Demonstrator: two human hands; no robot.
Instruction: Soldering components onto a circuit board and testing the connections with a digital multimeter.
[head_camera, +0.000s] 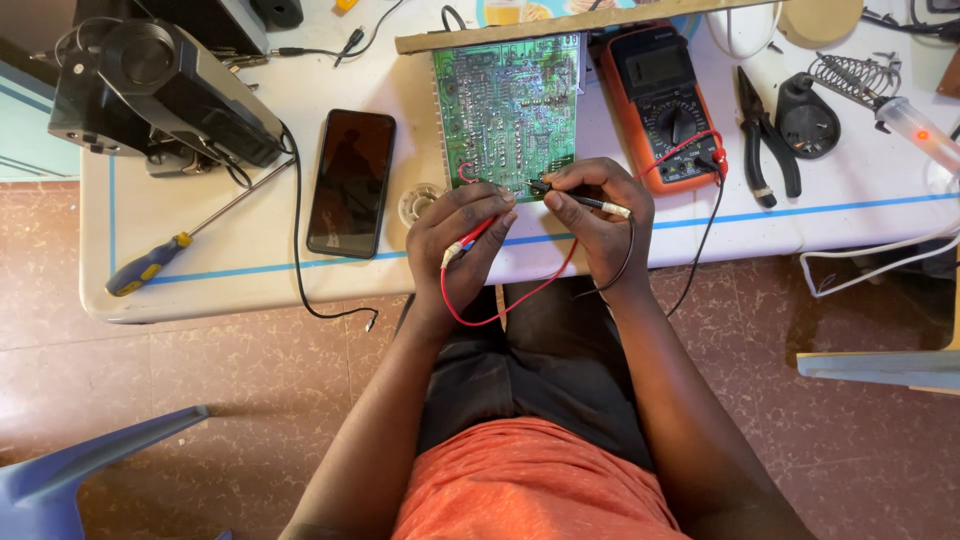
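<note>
Near the middle of the frame, the left hand (462, 232) pinches a red test probe (470, 238) between thumb and fingers, its tip pointing up toward the lower edge of a green circuit board (508, 105) that lies flat on the white bench (240, 255). The right hand (598, 212) is closed around a black test probe (580, 200), held nearly level with its point aimed left at the same lower edge of the board — the two hands sit just beside each other, fingertips almost meeting. A red lead (510, 305) loops down below the bench edge and a black lead (700, 250) runs up to an orange multimeter (665, 105), which lies just right of the board in the upper middle of the frame. Left of the board, a dark smartphone (350, 182) rests face up, and farther left a screwdriver with a blue and yellow handle (150, 265) lies slanted near the bench's front edge. A black boxy device (160, 90) fills the upper left. To the right of the multimeter lie black pliers (765, 135) and, in the upper right, a soldering iron stand with a coiled holder (850, 80). The person's lap — dark trousers, orange shirt — fills the lower middle, above a reddish tiled floor (200, 400).
</note>
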